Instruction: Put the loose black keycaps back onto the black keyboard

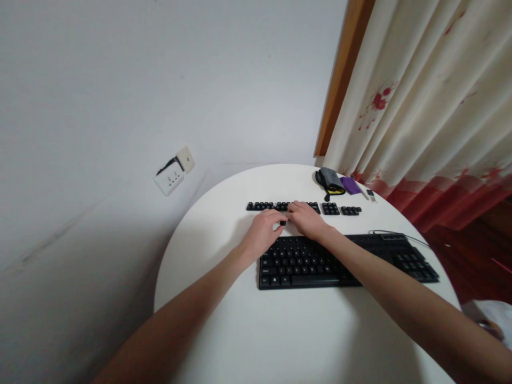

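Note:
My left hand pinches a small black keycap between thumb and fingertips, just above the upper left part of a black keyboard. Close beside it is my right hand, fingers curled together with the tips near that keycap; what they grip, if anything, is hidden. Behind both hands runs a row of loose black keycaps, with one group at the left and others to the right. My right hand covers part of this row. My right forearm crosses over the keyboard.
On the round white table, a grey and black cloth item and a purple cloth lie at the back right. A thin cable trails off the right edge. A wall with a socket stands left, curtains right.

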`<state>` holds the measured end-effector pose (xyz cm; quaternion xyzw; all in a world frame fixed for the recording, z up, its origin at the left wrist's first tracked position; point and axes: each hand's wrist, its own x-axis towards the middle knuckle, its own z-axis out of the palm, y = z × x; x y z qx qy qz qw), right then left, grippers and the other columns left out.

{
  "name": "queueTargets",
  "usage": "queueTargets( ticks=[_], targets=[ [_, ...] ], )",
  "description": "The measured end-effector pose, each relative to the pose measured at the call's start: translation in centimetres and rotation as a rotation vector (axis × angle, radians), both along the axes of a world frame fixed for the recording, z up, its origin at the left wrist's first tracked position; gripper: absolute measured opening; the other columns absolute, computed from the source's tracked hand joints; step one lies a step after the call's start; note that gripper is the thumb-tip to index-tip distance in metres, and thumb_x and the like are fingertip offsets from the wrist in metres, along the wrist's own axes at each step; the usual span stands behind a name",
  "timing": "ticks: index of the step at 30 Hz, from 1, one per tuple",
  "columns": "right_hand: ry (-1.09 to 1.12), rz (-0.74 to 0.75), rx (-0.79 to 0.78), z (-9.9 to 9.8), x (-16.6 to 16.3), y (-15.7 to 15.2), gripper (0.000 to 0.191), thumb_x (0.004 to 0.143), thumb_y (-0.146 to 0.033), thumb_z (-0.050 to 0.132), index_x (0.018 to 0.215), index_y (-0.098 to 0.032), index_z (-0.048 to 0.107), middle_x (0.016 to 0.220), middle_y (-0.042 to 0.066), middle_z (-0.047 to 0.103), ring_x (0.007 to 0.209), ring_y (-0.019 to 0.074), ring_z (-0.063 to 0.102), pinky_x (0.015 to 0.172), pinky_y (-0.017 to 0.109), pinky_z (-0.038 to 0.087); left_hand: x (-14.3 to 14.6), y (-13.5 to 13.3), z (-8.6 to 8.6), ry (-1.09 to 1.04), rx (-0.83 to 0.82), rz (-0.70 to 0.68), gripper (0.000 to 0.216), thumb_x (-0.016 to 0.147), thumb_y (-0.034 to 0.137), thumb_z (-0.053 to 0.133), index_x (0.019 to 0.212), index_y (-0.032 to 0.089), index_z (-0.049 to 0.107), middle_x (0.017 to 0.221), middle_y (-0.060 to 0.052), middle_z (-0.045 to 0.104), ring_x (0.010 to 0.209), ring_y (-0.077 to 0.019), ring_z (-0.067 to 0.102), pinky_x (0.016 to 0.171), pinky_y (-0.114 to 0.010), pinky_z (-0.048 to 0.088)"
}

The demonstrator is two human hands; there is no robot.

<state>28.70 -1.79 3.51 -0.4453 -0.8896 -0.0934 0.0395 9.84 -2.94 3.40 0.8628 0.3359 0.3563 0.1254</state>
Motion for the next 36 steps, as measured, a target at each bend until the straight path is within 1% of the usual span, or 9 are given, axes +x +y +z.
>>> queueTargets(
  ticks=[6, 11, 15, 18, 23, 25, 29, 33, 36],
  targets=[
    [0.038, -0.009, -0.033, -0.6, 0.3, 0.2, 0.018, 0.091, -0.007, 0.05, 0.092, -0.012, 0.068, 0.099, 0.012, 0.06, 0.1, 0.023, 0.051, 0.088, 0.032, 0.039, -0.1, -0.5, 0.2, -0.025, -0.02, 0.004, 0.019, 0.08, 0.011, 0.069, 0.096, 0.02, 0.072, 0.094, -0.004, 0.066, 0.088, -0.0172, 0.062, 0.084, -0.035, 0.052],
    [0.113, -0.052, -0.125, -0.7, 0.7, 0.1, 0.019, 0.089, -0.004, 0.051, 0.093, -0.012, 0.068, 0.097, 0.011, 0.061, 0.096, 0.0201, 0.055, 0.084, 0.027, 0.04, 0.0, -0.8, 0.1, -0.081, -0.023, -0.016, 0.016, 0.081, 0.014, 0.068, 0.096, 0.019, 0.07, 0.097, -0.004, 0.064, 0.087, -0.0159, 0.063, 0.081, -0.032, 0.054],
    [0.287, -0.145, -0.101, -0.2, 2.2, -0.1, 0.018, 0.09, -0.008, 0.052, 0.096, -0.014, 0.068, 0.095, 0.009, 0.062, 0.093, 0.0181, 0.058, 0.084, 0.025, 0.04, 0.1, -0.7, -0.1, -0.097, -0.045, -0.018, 0.018, 0.08, 0.01, 0.068, 0.096, 0.018, 0.069, 0.096, -0.003, 0.067, 0.08, -0.0132, 0.063, 0.076, -0.028, 0.055],
    [0.355, -0.229, -0.066, 0.4, 3.4, -0.3, 0.018, 0.09, -0.011, 0.053, 0.098, -0.015, 0.069, 0.099, 0.009, 0.062, 0.092, 0.0181, 0.059, 0.084, 0.025, 0.041, 0.3, -0.6, -0.3, -0.109, -0.066, 0.0, 0.017, 0.08, 0.012, 0.07, 0.096, 0.017, 0.069, 0.092, -0.003, 0.069, 0.071, -0.0114, 0.061, 0.071, -0.027, 0.055],
    [0.236, -0.192, -0.103, 0.8, 2.8, -0.6, 0.025, 0.09, -0.011, 0.051, 0.107, -0.017, 0.068, 0.105, 0.01, 0.063, 0.1, 0.02, 0.059, 0.087, 0.026, 0.041, 0.5, -0.7, -0.4, -0.115, -0.084, -0.011, 0.012, 0.079, 0.018, 0.073, 0.09, 0.017, 0.069, 0.087, -0.003, 0.068, 0.066, -0.0114, 0.058, 0.065, -0.026, 0.053],
    [0.16, -0.187, -0.111, 0.7, 2.0, -0.6, 0.028, 0.09, -0.009, 0.048, 0.109, -0.017, 0.067, 0.105, 0.011, 0.063, 0.102, 0.0211, 0.059, 0.087, 0.027, 0.041, 0.5, -0.7, -0.6, -0.097, -0.101, -0.005, 0.017, 0.077, 0.018, 0.075, 0.094, 0.017, 0.07, 0.083, -0.002, 0.067, 0.065, -0.0116, 0.057, 0.066, -0.027, 0.052],
    [0.058, -0.215, -0.123, 0.3, 0.8, -0.4, 0.025, 0.09, -0.009, 0.046, 0.104, -0.017, 0.066, 0.105, 0.012, 0.064, 0.1, 0.0231, 0.061, 0.084, 0.028, 0.043, 0.4, -0.7, -0.7, -0.104, -0.144, -0.005, 0.031, 0.074, 0.017, 0.079, 0.103, 0.018, 0.069, 0.08, 0.001, 0.065, 0.066, -0.0113, 0.057, 0.067, -0.026, 0.052],
    [0.093, -0.276, -0.145, 0.0, 0.7, -0.4, 0.025, 0.09, -0.01, 0.046, 0.106, -0.016, 0.065, 0.105, 0.012, 0.065, 0.095, 0.0227, 0.063, 0.081, 0.029, 0.044, 0.4, -0.9, -0.7, -0.099, -0.141, -0.033, 0.034, 0.073, 0.019, 0.08, 0.105, 0.019, 0.068, 0.083, 0.001, 0.065, 0.067, -0.011, 0.057, 0.068, -0.026, 0.051],
    [0.236, -0.289, -0.148, 0.2, 1.4, -0.9, 0.027, 0.088, -0.009, 0.05, 0.109, -0.016, 0.066, 0.103, 0.011, 0.066, 0.095, 0.0216, 0.062, 0.084, 0.028, 0.044, 0.7, -1.6, -0.4, -0.067, -0.113, -0.056, 0.034, 0.075, 0.023, 0.079, 0.107, 0.021, 0.068, 0.085, 0.0, 0.065, 0.069, -0.0117, 0.058, 0.069, -0.027, 0.052]
  ],
)
